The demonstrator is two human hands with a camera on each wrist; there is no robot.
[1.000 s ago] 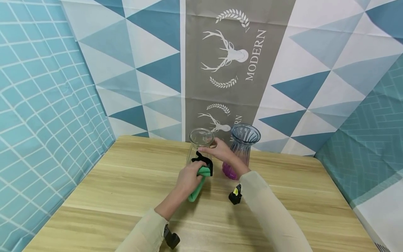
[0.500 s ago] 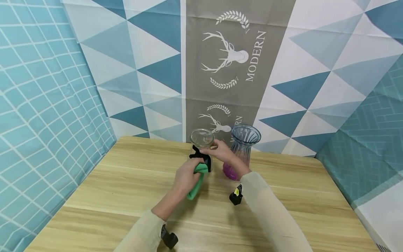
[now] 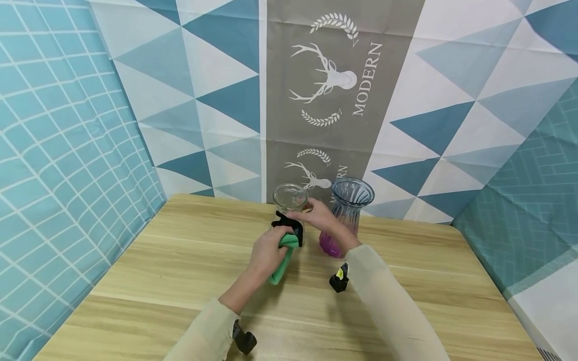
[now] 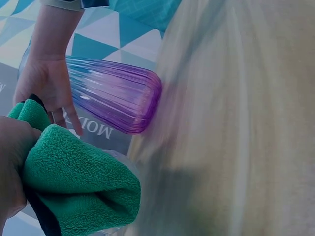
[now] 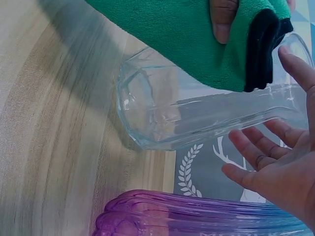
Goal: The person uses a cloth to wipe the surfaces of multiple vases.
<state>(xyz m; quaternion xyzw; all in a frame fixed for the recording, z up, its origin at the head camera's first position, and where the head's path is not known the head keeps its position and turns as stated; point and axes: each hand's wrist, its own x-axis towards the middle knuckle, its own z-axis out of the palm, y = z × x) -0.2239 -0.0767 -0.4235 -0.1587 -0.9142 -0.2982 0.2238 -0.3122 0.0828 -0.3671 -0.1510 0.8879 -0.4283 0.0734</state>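
- Clear glass vase (image 3: 289, 200): upright on the bench (image 3: 180, 260), near its far edge and the patterned backdrop (image 3: 343, 80); mouth open upward.
- Right hand (image 3: 318, 214): at the vase's upper wall near the rim, fingers (image 5: 256, 147) spread and nearly straight, steadying rather than clasping.
- Left hand (image 3: 268, 250): clenched round a green cloth (image 3: 283, 258) with a black edge, pressing it against the vase's near side.
- Purple ribbed vase (image 3: 345, 215): upright just beside the clear vase on its right, apart from it; the right wrist passes in front of it.
- Handling note, as a judgement: the wipe looks best done with the steadying fingers firm near the rim, cloth strokes following the wall, pressure kept low so the tall glass does not tip toward the backdrop.
- Edges: little room behind the vases; the purple vase crowds the right side, so an outward elbow swing could knock it.
- Open room: broad bare bench to the left and toward the person.
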